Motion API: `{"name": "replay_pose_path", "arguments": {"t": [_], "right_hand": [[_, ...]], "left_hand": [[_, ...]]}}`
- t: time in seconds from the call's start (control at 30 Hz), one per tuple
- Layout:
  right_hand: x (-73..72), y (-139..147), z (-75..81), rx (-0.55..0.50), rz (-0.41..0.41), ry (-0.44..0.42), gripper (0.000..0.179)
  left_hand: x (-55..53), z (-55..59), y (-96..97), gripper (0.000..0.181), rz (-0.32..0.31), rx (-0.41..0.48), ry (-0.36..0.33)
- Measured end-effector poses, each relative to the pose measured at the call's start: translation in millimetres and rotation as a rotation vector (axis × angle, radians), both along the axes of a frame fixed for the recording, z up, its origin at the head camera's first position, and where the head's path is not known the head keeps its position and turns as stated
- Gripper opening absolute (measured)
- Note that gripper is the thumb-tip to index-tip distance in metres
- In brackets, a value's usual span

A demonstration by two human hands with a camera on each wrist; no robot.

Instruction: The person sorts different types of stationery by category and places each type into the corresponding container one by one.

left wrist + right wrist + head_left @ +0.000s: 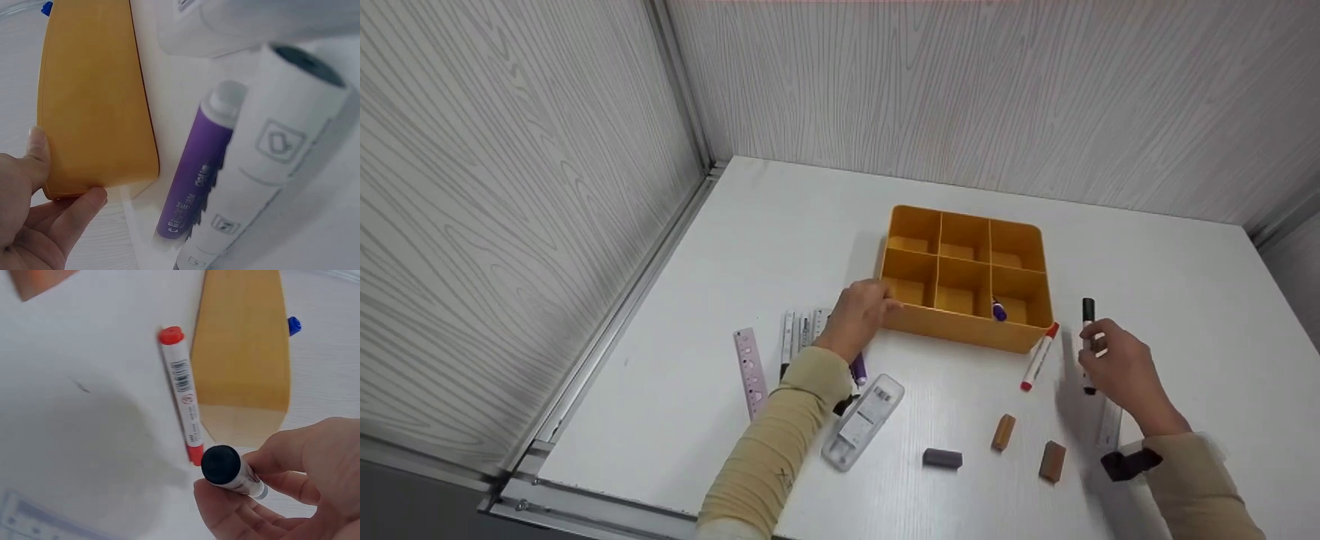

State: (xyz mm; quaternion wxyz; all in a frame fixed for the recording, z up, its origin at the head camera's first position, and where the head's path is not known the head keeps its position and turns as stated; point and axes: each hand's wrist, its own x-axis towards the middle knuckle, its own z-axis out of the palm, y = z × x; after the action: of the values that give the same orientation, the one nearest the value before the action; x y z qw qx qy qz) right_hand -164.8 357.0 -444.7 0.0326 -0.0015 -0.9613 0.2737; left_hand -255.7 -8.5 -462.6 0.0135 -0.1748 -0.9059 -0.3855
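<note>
A yellow six-compartment organizer box [952, 328] stands on the table, a blue-capped marker [998, 310] leaning in its front right compartment. My left hand [859, 313] pinches the box at its near left corner, thumb at the rim and fingers around the side, as the left wrist view shows. In my right hand [1121, 367] I hold a black-capped marker [1088, 309] between thumb and fingers, to the right of the box. The black end of that marker faces the camera in the right wrist view. A red-capped marker [1039, 358] lies beside the box's near right corner.
Near the front lie a clear plastic case [864, 424], a dark grey block [942, 458], an orange-brown block [1003, 433] and a brown block [1052, 461]. A pink ruler [750, 367], several white pens and a purple tube [197, 169] are at left. A clear ruler [1109, 426] lies under the right wrist.
</note>
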Motion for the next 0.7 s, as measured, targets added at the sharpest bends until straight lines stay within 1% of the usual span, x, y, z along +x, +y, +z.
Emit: {"name": "replay_pose_path", "arguments": {"t": [0.1, 0.2, 0.3, 0.43, 0.5, 0.57, 0.7], "right_hand": [[0.2, -2.9, 7.3, -0.02, 0.007, 0.053, 0.026], [-0.6, -7.9, 14.8, -0.049, 0.019, 0.082, 0.027], [-2.2, -14.3, 21.6, -0.036, 0.027, 0.108, 0.028], [-4.6, -23.0, 28.2, -0.002, 0.039, 0.119, 0.031], [-5.8, -27.1, 30.5, -0.002, 0.051, 0.117, 0.032], [-7.0, -31.0, 32.5, 0.001, 0.066, 0.126, 0.03], [-10.7, -38.1, 33.6, 0.015, 0.103, 0.175, 0.023]], "left_hand": [[-1.1, -0.3, -0.2, 0.023, 0.002, -0.011, 0.005], [-1.8, -0.2, 0.2, 0.023, 0.011, -0.036, 0.018], [-1.9, -0.4, 0.6, 0.023, 0.017, -0.054, 0.029], [-0.7, -0.5, 0.5, 0.022, 0.016, -0.04, 0.026], [-0.4, -0.7, 0.3, 0.021, 0.013, -0.03, 0.027], [-0.3, -0.7, 0.1, 0.021, 0.008, -0.02, 0.038], [-0.5, -0.6, 0.0, 0.021, -0.004, -0.015, 0.064]]}}
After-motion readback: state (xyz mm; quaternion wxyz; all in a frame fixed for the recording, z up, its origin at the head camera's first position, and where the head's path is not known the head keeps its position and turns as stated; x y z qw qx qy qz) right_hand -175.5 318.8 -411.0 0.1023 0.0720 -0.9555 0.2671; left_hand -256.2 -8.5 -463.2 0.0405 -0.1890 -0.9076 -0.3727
